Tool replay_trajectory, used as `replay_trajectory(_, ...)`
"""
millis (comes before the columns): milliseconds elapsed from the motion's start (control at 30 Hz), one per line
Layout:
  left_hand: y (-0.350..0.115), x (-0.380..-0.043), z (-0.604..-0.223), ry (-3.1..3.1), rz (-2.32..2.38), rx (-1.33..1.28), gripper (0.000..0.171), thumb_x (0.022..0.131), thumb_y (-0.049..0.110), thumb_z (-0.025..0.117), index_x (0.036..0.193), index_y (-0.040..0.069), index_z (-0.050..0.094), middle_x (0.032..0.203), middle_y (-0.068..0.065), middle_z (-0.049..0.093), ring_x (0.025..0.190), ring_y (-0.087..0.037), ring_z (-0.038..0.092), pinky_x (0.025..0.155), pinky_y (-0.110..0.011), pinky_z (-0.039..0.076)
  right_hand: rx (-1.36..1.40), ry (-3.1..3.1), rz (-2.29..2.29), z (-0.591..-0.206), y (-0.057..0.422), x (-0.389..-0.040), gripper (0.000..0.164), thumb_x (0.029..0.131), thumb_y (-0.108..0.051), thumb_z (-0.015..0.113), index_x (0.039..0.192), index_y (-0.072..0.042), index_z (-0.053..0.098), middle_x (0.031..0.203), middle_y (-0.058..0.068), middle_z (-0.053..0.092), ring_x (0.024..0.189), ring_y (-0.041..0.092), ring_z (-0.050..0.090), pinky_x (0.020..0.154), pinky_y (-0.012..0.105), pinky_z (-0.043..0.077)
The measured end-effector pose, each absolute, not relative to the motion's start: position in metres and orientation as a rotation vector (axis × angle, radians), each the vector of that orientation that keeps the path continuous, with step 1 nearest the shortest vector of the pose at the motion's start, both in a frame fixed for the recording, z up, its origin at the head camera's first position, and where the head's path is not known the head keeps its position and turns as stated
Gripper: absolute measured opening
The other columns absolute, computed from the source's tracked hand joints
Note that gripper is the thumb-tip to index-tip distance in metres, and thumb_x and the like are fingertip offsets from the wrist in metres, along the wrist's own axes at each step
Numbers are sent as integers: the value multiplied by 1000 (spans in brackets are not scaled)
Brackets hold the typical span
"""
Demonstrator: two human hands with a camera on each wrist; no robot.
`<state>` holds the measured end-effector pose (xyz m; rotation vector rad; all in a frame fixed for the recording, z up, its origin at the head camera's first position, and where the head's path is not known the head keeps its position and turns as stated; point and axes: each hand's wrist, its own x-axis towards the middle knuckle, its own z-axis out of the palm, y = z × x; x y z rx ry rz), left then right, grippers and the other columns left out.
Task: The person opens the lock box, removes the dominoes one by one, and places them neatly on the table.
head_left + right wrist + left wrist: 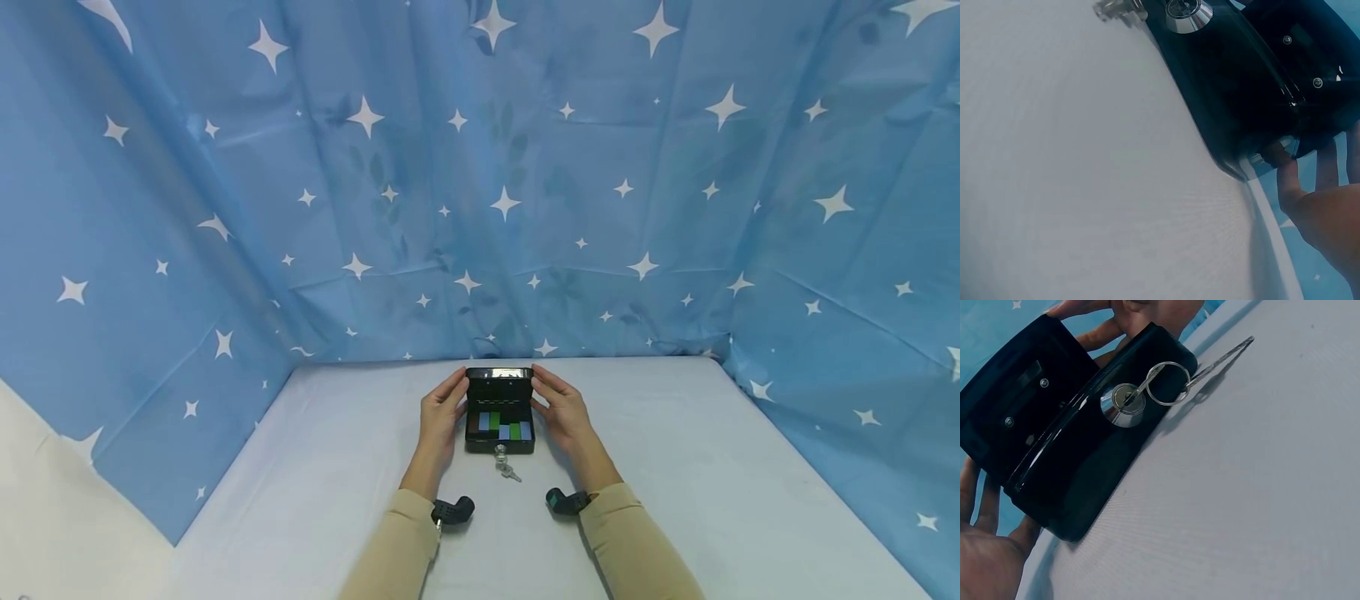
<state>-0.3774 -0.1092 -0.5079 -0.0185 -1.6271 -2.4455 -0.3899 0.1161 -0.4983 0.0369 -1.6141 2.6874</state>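
Note:
A small black cash box point(499, 447) stands on the white table with its lid point(500, 389) raised. My left hand point(442, 408) holds the lid's left side, fingers at the upper corner. My right hand point(562, 408) grips the right side in the same way. Inside lie several blue, green and brown blocks point(515, 432), in two staggered groups. A key sits in the round silver lock point(1124, 405) on the front; from it a ring point(1168, 383) carries a second key point(1219, 362). In the right wrist view, fingers point(1327, 169) touch the lid's edge.
White cloth covers the table point(337, 500). A blue curtain point(502, 233) with white stars stands behind and along both sides. Black wrist cameras point(453, 510) stick out from both wrists, over the table.

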Motion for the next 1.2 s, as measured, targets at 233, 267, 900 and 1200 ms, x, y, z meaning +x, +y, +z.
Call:
replay_trajectory(233, -109, -378, -510, -1633, -2429, -16, 48, 94, 26, 80, 137, 9, 68, 139, 3, 70, 130, -14, 63, 108, -46, 52, 44, -1609, 2700, -498, 117, -389, 24, 96, -10, 75, 105, -31, 82, 116, -10, 74, 124, 17, 59, 122, 56, 35)
replay_trajectory(267, -109, -378, -509, -1628, -2431, -14, 47, 94, 27, 80, 136, 10, 69, 139, 3, 70, 130, -14, 63, 108, -45, 53, 51, -1610, 2702, -498, 118, -389, 24, 96, -10, 75, 105, -31, 82, 116, -10, 74, 123, 16, 59, 123, 55, 35)
replay_trajectory(900, -105, -379, -505, -1551, -2467, -31, 46, 96, 27, 77, 137, 8, 68, 147, -6, 64, 135, -13, 56, 113, -54, 47, -40, -1636, 2636, -490, 113, -387, 36, 93, -14, 79, 129, -15, 75, 117, -9, 76, 128, 22, 57, 116, 55, 44)
replay_trajectory(1200, -102, -376, -502, -1549, -2468, -43, 42, 100, 25, 73, 138, 10, 69, 146, -3, 64, 139, -17, 53, 112, -52, 48, -40, -1651, 2627, -492, 115, -388, 38, 93, -22, 80, 130, -17, 74, 116, -10, 77, 126, 20, 57, 116, 55, 43)
